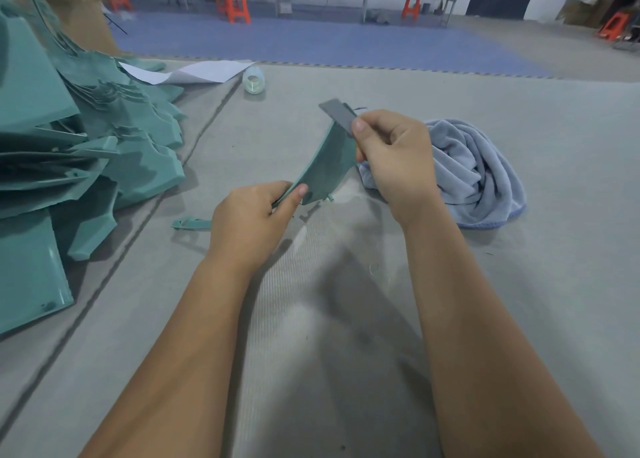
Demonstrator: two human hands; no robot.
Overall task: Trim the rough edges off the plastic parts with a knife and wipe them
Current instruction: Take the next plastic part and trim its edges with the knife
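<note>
The green plastic part (329, 166) is held up off the tabletop (346, 319) between both hands. The left hand (252, 222) pinches its near lower corner between thumb and curled fingers. The right hand (391, 159) is closed around a knife, thumb pressed on the flat grey blade (337, 112), which lies against the part's far upper edge.

Trimming looks to be under way on this piece, with the wiping apparently not yet done: the blue cloth (474, 177) sits bunched just beyond the right hand, untouched. A small green offcut (190, 222) lies just left of the left hand, and a large heap of green parts (86, 138) rises further to that side, so much work likely remains. Whether those are trimmed cannot be told.

The knife handle is hidden inside the right hand, and the exact contact of blade and edge is hard to make out. A clear bottle (254, 80) lies beyond the hands.
</note>
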